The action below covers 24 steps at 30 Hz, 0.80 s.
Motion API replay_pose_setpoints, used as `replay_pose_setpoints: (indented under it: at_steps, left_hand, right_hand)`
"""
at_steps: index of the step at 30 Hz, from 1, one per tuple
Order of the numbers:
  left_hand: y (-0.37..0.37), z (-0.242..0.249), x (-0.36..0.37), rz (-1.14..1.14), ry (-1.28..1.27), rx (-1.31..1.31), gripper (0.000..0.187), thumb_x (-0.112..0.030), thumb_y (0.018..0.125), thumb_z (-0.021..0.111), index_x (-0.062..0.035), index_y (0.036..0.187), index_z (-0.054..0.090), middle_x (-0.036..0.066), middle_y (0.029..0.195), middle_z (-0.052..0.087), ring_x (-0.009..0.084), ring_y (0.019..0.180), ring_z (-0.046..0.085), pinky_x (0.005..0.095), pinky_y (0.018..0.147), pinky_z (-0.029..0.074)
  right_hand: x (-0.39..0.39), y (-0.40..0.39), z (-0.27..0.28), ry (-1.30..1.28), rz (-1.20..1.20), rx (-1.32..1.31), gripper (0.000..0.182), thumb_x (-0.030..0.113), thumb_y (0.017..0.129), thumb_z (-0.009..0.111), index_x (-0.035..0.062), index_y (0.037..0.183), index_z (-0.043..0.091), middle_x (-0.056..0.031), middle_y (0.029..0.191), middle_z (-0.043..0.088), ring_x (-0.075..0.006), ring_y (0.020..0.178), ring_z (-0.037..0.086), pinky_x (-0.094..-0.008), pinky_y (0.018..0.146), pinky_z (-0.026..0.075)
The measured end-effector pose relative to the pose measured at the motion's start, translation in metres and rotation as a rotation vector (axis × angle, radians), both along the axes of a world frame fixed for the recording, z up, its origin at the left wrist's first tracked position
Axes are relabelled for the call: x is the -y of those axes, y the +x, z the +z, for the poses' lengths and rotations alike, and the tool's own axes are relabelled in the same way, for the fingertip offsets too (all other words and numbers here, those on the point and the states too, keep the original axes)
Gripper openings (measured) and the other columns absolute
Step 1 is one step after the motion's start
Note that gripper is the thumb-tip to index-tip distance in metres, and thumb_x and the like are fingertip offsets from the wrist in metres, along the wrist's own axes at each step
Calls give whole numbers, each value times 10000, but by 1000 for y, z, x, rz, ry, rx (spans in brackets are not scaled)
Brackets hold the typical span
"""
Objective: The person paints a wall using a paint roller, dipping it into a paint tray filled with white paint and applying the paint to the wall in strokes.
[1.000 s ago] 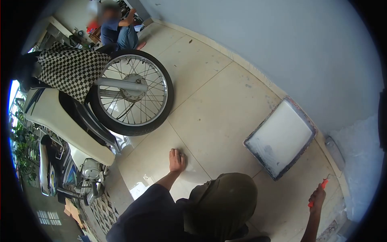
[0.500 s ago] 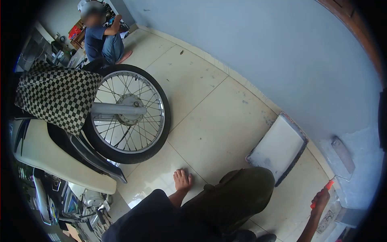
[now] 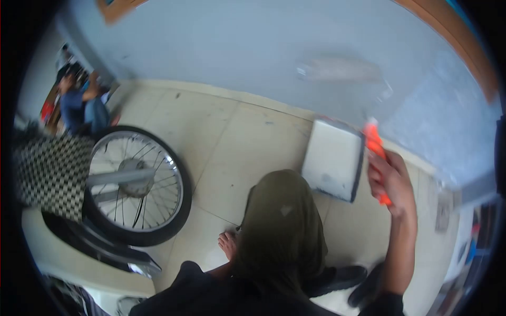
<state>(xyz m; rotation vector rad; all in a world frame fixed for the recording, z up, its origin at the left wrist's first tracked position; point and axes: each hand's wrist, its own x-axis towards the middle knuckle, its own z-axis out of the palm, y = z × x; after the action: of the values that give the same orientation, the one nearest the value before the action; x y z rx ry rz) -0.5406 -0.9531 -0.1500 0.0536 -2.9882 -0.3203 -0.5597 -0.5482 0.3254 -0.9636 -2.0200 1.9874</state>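
Note:
My right hand (image 3: pixel 391 179) is wrapped round the orange handle of a paint roller (image 3: pixel 342 69). The roller's pale, blurred cover lies across the blue-grey wall (image 3: pixel 232 47), seemingly against it. Below the roller, a shallow paint tray (image 3: pixel 332 152) with whitish contents and dark, stained edges stands on the floor by the wall. My left hand (image 3: pixel 227 243) rests on the tiles beside my bent knee, fingers spread; the knee hides part of it.
On the left stands a motorcycle with its spoked wheel (image 3: pixel 138 184) and a checkered cloth (image 3: pixel 50 171) over it. Farther back, a person (image 3: pixel 84 102) sits on the floor near the wall. My shoes (image 3: pixel 337 279) are below the tray. Brown frames edge the wall above.
The roller has gone up and left along the wall, turning from steep to nearly level. My view has shifted. My left hand stays on the floor, now partly behind my knee.

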Motion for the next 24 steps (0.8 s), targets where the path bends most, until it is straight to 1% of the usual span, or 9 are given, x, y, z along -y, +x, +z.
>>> replay_pose_setpoints:
  at_steps: [1, 4, 5, 6, 12, 14, 16, 20, 24]
  left_hand:
    - [-2, 0, -5, 54, -32, 16, 255, -257, 962, 525, -31, 1078, 544, 140, 1038, 517, 288, 952, 505, 414, 843, 411]
    - [-6, 11, -31, -389, 93, 100, 254, -260, 965, 525, -33, 1079, 544, 133, 1031, 514, 278, 942, 502, 407, 838, 409]
    - [-3, 34, -29, -487, 142, 134, 254, -261, 967, 525, -34, 1079, 543, 129, 1028, 513, 273, 938, 500, 404, 835, 408]
    - [-5, 25, 26, -564, 198, 166, 253, -262, 968, 525, -35, 1080, 543, 126, 1024, 512, 268, 933, 498, 400, 833, 407]
    - [-232, 52, 126, -677, 550, 287, 252, -271, 978, 525, -42, 1082, 543, 103, 1004, 505, 237, 906, 487, 380, 818, 401]
    - [-201, 45, 122, -631, 703, 291, 251, -273, 981, 525, -44, 1083, 543, 96, 997, 503, 227, 896, 483, 373, 813, 400]
    - [-136, 55, 86, -576, 868, 265, 251, -276, 984, 525, -47, 1084, 543, 89, 991, 501, 217, 887, 480, 366, 808, 398]
    - [-11, 86, -15, -407, 1157, 93, 250, -281, 990, 525, -51, 1086, 542, 74, 977, 497, 197, 869, 473, 353, 798, 394]
    - [-5, 104, -68, -305, 1312, -83, 249, -287, 997, 526, -56, 1088, 542, 59, 964, 492, 177, 850, 465, 339, 788, 391]
  right_hand:
    - [8, -3, -6, -44, 9, -82, 177, 221, 985, 604, 81, 913, 525, 64, 625, 393, -35, 445, 343, -222, 377, 282]
    - [18, -6, -27, 120, 105, -190, 260, 269, 979, 634, 55, 883, 521, 18, 658, 474, -64, 485, 425, -259, 423, 352]
    - [25, -4, -21, 163, 61, -179, 295, 217, 949, 611, -2, 761, 549, -44, 607, 503, -124, 500, 474, -337, 469, 384]
    - [26, -4, -24, 248, 30, -146, 289, 239, 957, 618, -12, 828, 558, -48, 648, 529, -116, 504, 491, -319, 458, 407]
    - [11, 28, -29, 481, -247, -79, 282, 224, 969, 598, -44, 888, 566, -58, 675, 557, -134, 499, 535, -317, 443, 449]
    - [-2, 28, -40, 616, -371, -151, 262, 200, 967, 592, -28, 847, 543, -54, 669, 555, -135, 484, 536, -314, 436, 448]
    - [-5, 14, -62, 649, -518, -322, 265, 190, 920, 605, -73, 894, 599, -151, 615, 595, -235, 499, 630, -380, 477, 503]
    - [15, 11, -45, 76, -564, -540, 158, 135, 947, 590, 13, 955, 490, -24, 624, 508, -128, 504, 536, -303, 449, 440]
    - [-9, 40, -67, -61, -524, -485, 184, 177, 962, 594, 51, 910, 471, -3, 663, 473, -89, 490, 420, -275, 435, 381]
